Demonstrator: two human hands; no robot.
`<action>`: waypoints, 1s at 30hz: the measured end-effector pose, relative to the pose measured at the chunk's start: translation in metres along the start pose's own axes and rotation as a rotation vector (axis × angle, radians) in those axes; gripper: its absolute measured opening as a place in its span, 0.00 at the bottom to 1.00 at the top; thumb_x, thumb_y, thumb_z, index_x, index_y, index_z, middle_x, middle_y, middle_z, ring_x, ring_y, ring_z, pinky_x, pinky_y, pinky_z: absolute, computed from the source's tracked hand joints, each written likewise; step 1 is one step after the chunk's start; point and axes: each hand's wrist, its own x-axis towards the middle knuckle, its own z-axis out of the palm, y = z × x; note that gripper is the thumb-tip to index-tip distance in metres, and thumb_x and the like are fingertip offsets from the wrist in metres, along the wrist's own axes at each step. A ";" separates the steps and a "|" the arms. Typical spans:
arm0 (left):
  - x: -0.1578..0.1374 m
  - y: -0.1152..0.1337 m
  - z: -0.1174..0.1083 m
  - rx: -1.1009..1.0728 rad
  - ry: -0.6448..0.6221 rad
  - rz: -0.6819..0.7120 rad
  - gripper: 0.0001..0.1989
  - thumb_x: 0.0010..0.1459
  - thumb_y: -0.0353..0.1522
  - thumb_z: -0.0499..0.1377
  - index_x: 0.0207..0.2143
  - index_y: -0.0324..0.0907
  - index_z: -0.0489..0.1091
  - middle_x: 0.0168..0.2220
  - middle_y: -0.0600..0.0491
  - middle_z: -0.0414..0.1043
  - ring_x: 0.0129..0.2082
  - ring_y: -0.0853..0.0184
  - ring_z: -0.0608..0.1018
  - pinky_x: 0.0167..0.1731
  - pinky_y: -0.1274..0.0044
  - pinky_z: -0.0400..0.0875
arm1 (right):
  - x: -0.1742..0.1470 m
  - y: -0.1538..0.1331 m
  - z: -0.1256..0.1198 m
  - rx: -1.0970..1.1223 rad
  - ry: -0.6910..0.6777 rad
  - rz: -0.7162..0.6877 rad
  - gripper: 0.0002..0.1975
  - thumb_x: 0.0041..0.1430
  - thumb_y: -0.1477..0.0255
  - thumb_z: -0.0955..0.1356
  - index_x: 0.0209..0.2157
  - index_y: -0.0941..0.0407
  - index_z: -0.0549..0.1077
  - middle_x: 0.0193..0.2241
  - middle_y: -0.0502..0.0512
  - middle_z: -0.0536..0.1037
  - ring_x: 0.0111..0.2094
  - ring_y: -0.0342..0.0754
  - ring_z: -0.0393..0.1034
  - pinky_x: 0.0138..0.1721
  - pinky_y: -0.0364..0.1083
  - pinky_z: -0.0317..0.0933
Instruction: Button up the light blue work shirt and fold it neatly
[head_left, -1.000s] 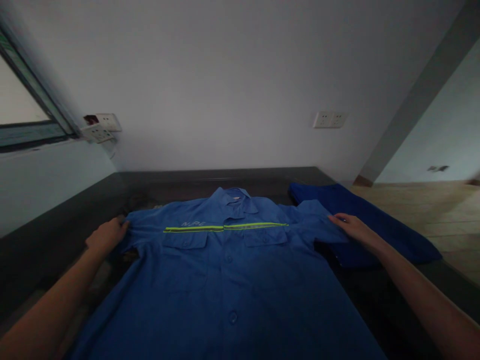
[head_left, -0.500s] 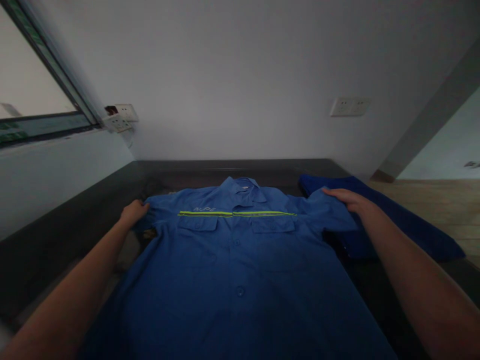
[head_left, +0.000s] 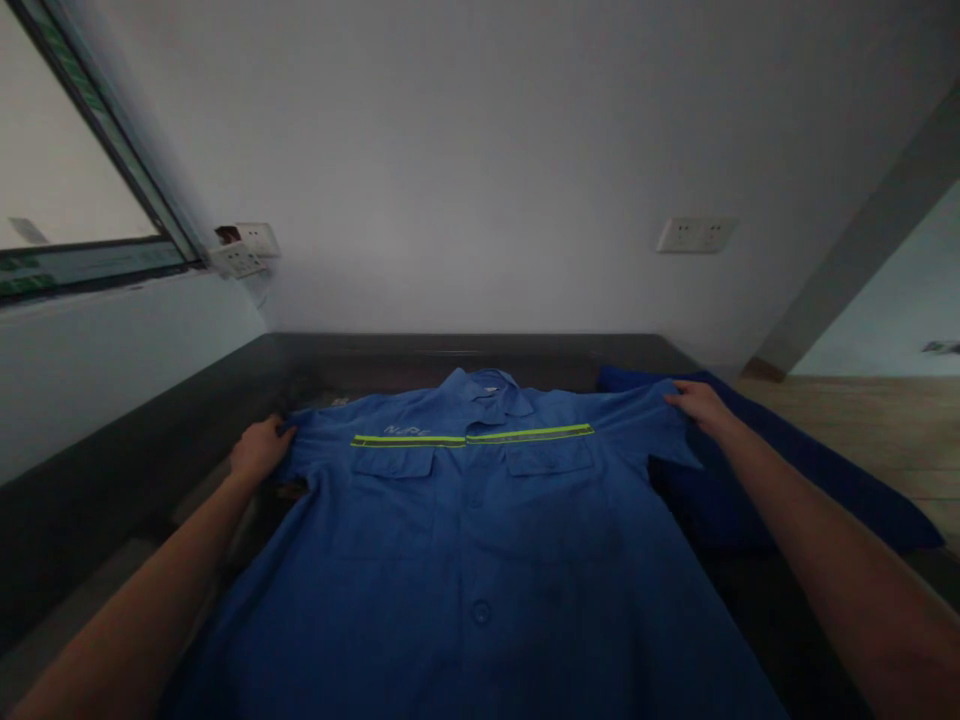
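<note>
A blue short-sleeved work shirt (head_left: 480, 540) lies spread with its front up and its collar at the far end. Yellow-green stripes cross the chest above two flap pockets, and pale lettering sits over the stripe on the left. My left hand (head_left: 259, 447) is closed on the edge of the left sleeve. On the other side, my right hand (head_left: 699, 405) pinches the end of the right sleeve between thumb and fingers. Both sleeves are drawn outward. The shirt's lower hem lies outside the view.
Darker blue cloth (head_left: 817, 465) lies beneath and beyond the right sleeve. A dark surface with a raised edge (head_left: 465, 343) runs along the wall. Sockets (head_left: 697, 235) are on the wall at right, and more sockets (head_left: 257, 240) are near the window (head_left: 82, 120) at left.
Both hands have shifted slightly outward, keeping hold of the sleeves. The shirt's shoulders look straighter and more stretched. The camera view has tilted up slightly.
</note>
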 end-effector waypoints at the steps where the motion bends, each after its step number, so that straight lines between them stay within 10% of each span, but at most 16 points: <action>1: 0.000 0.001 0.000 0.022 -0.023 -0.001 0.19 0.59 0.42 0.51 0.46 0.39 0.68 0.44 0.41 0.73 0.39 0.55 0.77 0.32 0.72 0.69 | -0.002 0.005 0.001 -0.020 0.003 0.015 0.09 0.51 0.79 0.68 0.37 0.63 0.75 0.28 0.59 0.79 0.24 0.44 0.72 0.27 0.41 0.65; 7: -0.003 0.018 -0.012 0.143 0.088 0.127 0.25 0.61 0.39 0.49 0.59 0.41 0.56 0.54 0.36 0.63 0.51 0.49 0.69 0.43 0.62 0.67 | -0.021 0.028 -0.022 -0.135 0.005 0.094 0.13 0.55 0.66 0.67 0.36 0.62 0.73 0.25 0.58 0.77 0.19 0.45 0.69 0.22 0.44 0.63; 12: -0.008 0.075 -0.017 0.061 0.228 0.386 0.21 0.60 0.37 0.50 0.56 0.45 0.61 0.54 0.44 0.64 0.52 0.52 0.68 0.47 0.60 0.65 | -0.062 0.025 -0.048 -0.459 -0.340 0.052 0.27 0.55 0.50 0.62 0.21 0.59 0.74 0.19 0.57 0.74 0.22 0.49 0.69 0.25 0.45 0.61; 23: -0.116 0.303 -0.012 -0.489 -0.042 1.107 0.16 0.60 0.31 0.50 0.49 0.40 0.67 0.51 0.46 0.69 0.53 0.62 0.69 0.57 0.71 0.60 | -0.098 0.002 -0.030 0.398 -0.290 0.291 0.15 0.43 0.74 0.74 0.31 0.56 0.65 0.27 0.51 0.72 0.26 0.43 0.70 0.27 0.43 0.70; 30: -0.169 0.449 -0.005 -0.445 -0.170 1.080 0.16 0.63 0.36 0.48 0.49 0.41 0.69 0.47 0.44 0.73 0.48 0.61 0.74 0.49 0.70 0.67 | -0.126 0.012 -0.021 0.567 -0.069 0.169 0.21 0.44 0.75 0.72 0.42 0.53 0.66 0.26 0.47 0.69 0.25 0.43 0.71 0.24 0.43 0.72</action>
